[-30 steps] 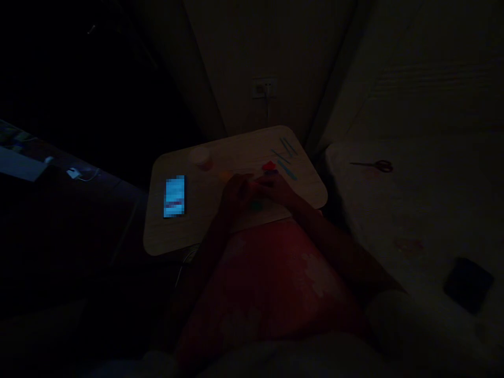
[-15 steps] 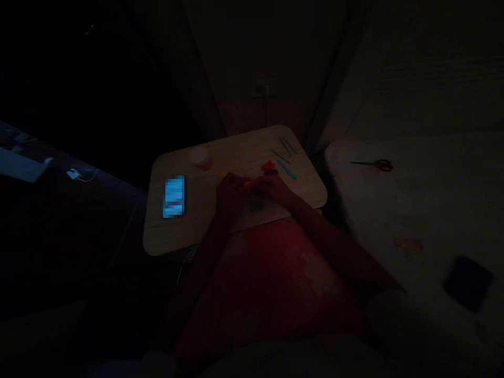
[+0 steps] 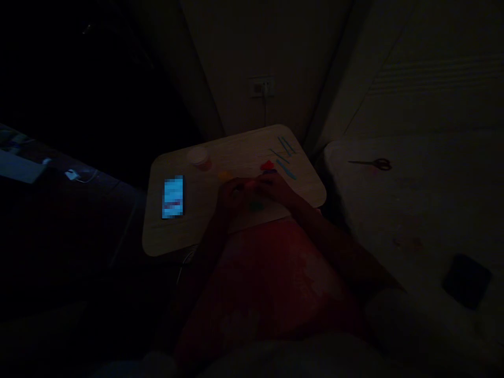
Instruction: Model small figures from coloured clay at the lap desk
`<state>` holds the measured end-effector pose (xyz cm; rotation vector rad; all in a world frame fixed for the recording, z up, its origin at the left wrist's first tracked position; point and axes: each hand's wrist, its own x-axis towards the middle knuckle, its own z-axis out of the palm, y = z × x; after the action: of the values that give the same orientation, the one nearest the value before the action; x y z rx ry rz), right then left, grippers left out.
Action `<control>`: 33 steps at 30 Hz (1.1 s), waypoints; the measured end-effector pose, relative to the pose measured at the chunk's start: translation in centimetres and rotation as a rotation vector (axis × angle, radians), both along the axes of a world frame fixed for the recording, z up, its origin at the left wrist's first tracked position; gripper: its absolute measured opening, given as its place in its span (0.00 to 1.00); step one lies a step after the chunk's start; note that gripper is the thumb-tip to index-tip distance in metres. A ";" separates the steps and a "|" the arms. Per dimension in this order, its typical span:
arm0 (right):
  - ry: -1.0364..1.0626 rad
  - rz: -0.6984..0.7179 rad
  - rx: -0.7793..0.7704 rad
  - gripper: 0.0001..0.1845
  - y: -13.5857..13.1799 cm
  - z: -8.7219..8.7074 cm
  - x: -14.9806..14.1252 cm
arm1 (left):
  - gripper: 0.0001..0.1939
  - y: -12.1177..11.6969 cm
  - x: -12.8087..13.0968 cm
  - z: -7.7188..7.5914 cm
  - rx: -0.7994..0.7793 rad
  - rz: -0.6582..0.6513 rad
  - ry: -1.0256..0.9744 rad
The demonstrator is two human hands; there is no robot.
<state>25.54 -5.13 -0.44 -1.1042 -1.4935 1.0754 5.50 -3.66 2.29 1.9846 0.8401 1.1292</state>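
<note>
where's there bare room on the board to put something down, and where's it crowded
Bare wood on the board shows between the phone and the left hand, and along the far edge between the white-lidded jar and the thin blue tools. It's crowded around the right hand, beside the red piece.

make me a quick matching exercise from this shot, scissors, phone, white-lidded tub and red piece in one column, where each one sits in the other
Things:
1 scissors
2 phone
3 white-lidded tub
4 red piece

Places:
a just beyond the right hand
b near the left edge of the table
c on the white padded surface right of the table
d near the table's far edge

Pairs: 1c, 2b, 3d, 4a
</note>
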 end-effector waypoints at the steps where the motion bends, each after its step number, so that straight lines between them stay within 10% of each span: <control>1: 0.003 0.000 -0.003 0.29 0.0 0.1 0.0 | 0.18 0.0 -0.1 0.0 0.009 0.004 0.003; 33: -0.031 -0.144 0.057 0.26 -0.2 0.3 -0.1 | 0.13 0.2 0.1 -0.9 0.054 0.126 0.047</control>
<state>25.41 -5.33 -0.11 -1.1737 -1.4372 0.9151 5.57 -3.48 1.37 2.0336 0.9806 1.1914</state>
